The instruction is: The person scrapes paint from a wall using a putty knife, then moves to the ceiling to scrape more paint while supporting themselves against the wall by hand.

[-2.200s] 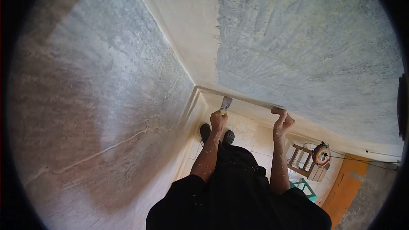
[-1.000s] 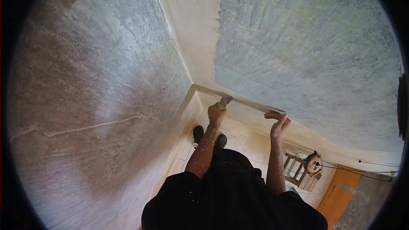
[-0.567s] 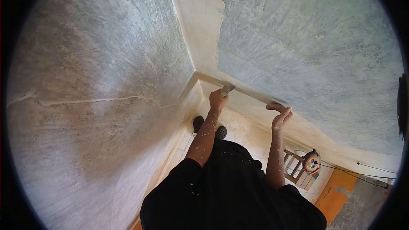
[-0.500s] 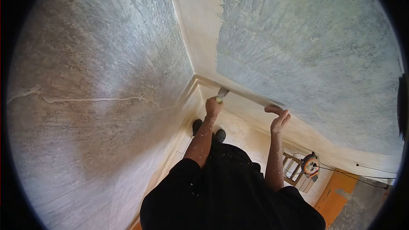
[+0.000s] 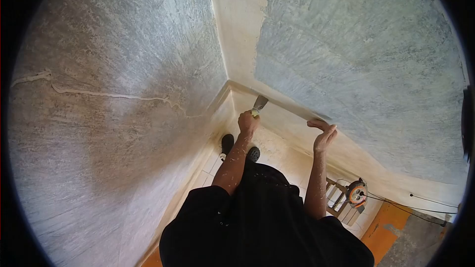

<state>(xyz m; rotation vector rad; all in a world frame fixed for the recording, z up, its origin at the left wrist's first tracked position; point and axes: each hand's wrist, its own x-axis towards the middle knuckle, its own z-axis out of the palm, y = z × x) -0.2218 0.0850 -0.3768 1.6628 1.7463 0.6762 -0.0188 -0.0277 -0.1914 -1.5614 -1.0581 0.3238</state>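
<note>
My left hand (image 5: 248, 122) is closed around the light yellowish handle of a putty knife (image 5: 260, 102). Its metal blade points up and away, close to the ledge (image 5: 282, 107) along the wall's lower part. To the right, my right hand (image 5: 324, 136) is bent back at the wrist, thumb side toward the left, against a thin flat metal blade (image 5: 320, 116) seen nearly edge-on at the blue-grey wall (image 5: 346, 64). How the fingers grip it is partly hidden. Pale flecks dot both forearms.
Another rough grey wall (image 5: 148, 59), crossed by a pale filled crack (image 5: 109, 94), meets the blue-grey one at a corner. My shoes (image 5: 253, 155) stand on pale tiles. At right, a cable reel (image 5: 357, 194) sits on a wooden stool (image 5: 336, 199), with black cables running right. An orange panel (image 5: 383, 232) lies beyond.
The view has shifted slightly. The putty knife's blade is a little higher and shows more of its length. My right hand stays almost where it was.
</note>
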